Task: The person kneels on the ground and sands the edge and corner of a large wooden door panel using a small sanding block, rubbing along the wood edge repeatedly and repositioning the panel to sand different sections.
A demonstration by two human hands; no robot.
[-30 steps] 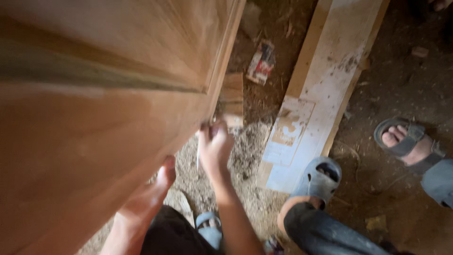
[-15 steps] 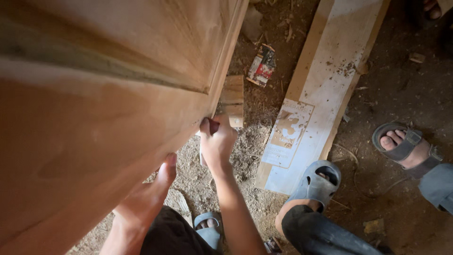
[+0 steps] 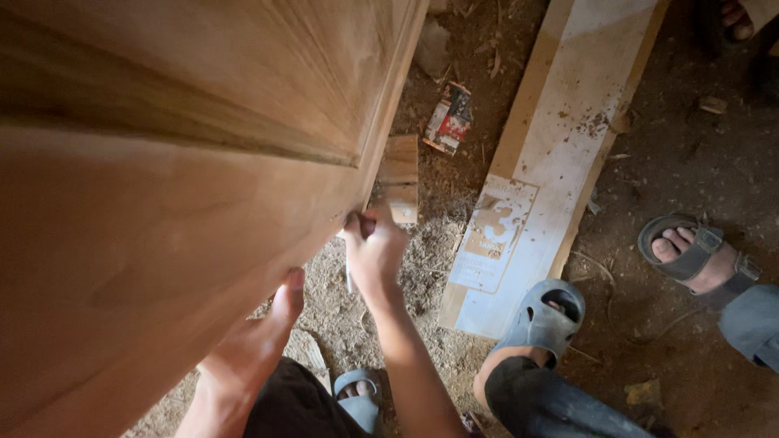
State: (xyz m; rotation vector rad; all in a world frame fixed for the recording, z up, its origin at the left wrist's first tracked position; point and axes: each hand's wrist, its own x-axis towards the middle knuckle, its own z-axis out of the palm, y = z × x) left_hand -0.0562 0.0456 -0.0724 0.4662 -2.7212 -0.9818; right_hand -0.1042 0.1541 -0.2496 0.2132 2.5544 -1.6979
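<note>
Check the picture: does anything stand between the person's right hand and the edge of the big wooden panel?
Nothing visible does. The right hand already sits against the lower edge of the wooden panel; the left hand rests against it too.

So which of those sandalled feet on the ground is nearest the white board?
The foot in the closed grey clog, touching the white board. The strapped sandal stands apart on dirt.

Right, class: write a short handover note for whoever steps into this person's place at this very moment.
Left hand: flat against the lower edge of the wooden door, thumb up, steadying it.
Right hand: fist closed on a small tool at the door's edge; what kind is hidden.
Around: wood block under the door's corner, sawdust, white board on the dirt floor, another person's sandalled feet to the right.
Done and left: not visible.
</note>
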